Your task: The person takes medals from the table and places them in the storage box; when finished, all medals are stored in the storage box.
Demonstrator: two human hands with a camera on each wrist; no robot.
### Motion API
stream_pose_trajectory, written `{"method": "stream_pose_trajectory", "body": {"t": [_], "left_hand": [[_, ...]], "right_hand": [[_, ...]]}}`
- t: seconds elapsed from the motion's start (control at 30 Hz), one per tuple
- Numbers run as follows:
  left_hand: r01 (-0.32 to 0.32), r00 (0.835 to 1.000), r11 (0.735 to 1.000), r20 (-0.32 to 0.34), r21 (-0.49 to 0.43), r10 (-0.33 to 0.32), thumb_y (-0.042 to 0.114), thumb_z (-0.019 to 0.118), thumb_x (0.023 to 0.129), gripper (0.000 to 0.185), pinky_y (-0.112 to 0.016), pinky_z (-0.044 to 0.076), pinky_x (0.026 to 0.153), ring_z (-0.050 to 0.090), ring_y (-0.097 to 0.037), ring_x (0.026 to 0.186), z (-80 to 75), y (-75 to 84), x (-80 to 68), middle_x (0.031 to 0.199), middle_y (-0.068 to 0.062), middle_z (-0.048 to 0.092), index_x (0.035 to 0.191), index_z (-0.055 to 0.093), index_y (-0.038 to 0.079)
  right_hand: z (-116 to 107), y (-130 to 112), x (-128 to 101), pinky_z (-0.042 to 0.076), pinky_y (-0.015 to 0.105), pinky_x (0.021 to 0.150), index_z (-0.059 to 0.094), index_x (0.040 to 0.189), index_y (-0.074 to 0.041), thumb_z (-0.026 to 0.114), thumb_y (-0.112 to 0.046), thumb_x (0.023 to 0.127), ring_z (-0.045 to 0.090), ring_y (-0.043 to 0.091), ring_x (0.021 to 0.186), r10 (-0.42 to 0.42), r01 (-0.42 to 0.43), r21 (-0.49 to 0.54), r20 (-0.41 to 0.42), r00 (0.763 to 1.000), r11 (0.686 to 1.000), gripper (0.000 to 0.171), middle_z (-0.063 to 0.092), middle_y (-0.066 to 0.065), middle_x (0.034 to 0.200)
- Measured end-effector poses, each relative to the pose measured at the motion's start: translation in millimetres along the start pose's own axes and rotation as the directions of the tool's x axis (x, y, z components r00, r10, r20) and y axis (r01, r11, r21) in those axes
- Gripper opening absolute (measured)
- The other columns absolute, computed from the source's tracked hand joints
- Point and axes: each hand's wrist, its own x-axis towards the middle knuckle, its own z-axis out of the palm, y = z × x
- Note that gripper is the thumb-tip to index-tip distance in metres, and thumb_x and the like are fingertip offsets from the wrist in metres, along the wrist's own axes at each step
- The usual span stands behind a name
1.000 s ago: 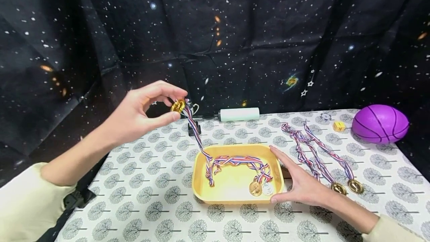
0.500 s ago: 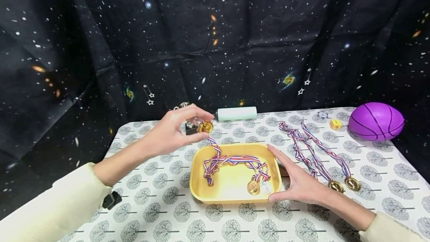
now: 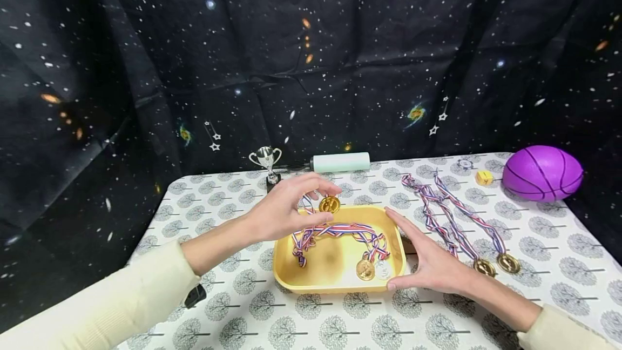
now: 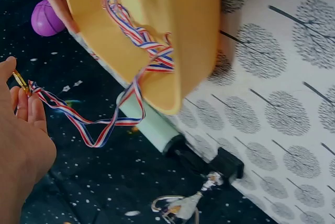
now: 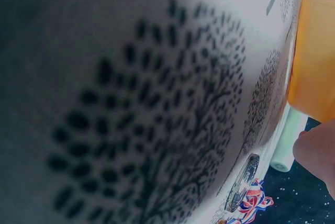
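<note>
The left hand [image 3: 282, 212] pinches a gold medal [image 3: 329, 204] over the yellow tray [image 3: 286, 280]'s far edge; its ribbon [image 3: 340, 229] could snag the others. The right hand [image 3: 432, 266], fingers straight, steadies the tray.

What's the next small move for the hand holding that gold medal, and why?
Probably lower and release it. The left hand pinches the gold medal just above the yellow tray's far rim, its ribbon already trailing inside, while the right hand rests against the tray's side.

Shiny gold medal [image 3: 329, 204], woven cloth ribbon [image 3: 335, 229], matt plastic tray [image 3: 335, 283]
</note>
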Motion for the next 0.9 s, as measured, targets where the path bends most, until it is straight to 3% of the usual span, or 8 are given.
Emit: {"method": "stream_pose_trajectory", "body": {"t": [0.23,0.47,0.7,0.9], "left_hand": [[-0.09,0.996,0.993,-0.02,-0.071,0.089,0.02,0.084,0.094,0.044,-0.033,0.055,0.1,0.064,-0.007,0.116,-2.3,12.3,8.2,0.134,0.008,0.07,0.135,0.07,0.014],[-0.168,0.985,0.975,0.019,-0.147,0.172,0.013,0.083,0.093,0.042,-0.034,0.058,0.098,0.064,-0.01,0.119,6.7,13.0,7.4,0.133,0.0,0.071,0.133,0.07,0.007],[-0.148,0.982,0.957,0.078,-0.249,0.173,0.008,0.082,0.091,0.045,-0.036,0.057,0.104,0.066,-0.01,0.119,26.4,13.2,1.4,0.131,-0.003,0.072,0.134,0.068,0.005],[-0.073,0.982,0.985,0.163,-0.158,0.099,0.018,0.084,0.091,0.047,-0.03,0.055,0.105,0.064,-0.006,0.121,51.0,5.0,-7.3,0.13,0.004,0.071,0.136,0.069,0.012]], "right_hand": [[1,1,0,0.024,0.082,0.111,0.012,0.173,-0.018,0.099,-0.05,0.068,0.023,0.05,0.156,0.001,-0.001,0.008,0.0,1.0,1.0,0.14,0.019,0.016,0.176],[1,1,1,0.025,0.08,0.113,0.012,0.173,-0.018,0.099,-0.05,0.068,0.025,0.049,0.155,-0.008,0.008,0.001,0.001,1.0,1.0,0.14,0.02,0.015,0.175],[0,2,1,0.026,0.081,0.111,0.012,0.173,-0.018,0.098,-0.052,0.069,0.026,0.05,0.154,-0.011,0.011,-0.013,-0.001,1.0,1.0,0.14,0.019,0.016,0.175],[0,2,1,0.026,0.082,0.11,0.011,0.173,-0.018,0.098,-0.053,0.069,0.024,0.049,0.155,-0.002,0.002,-0.008,0.004,1.0,1.0,0.14,0.018,0.015,0.176]]}}
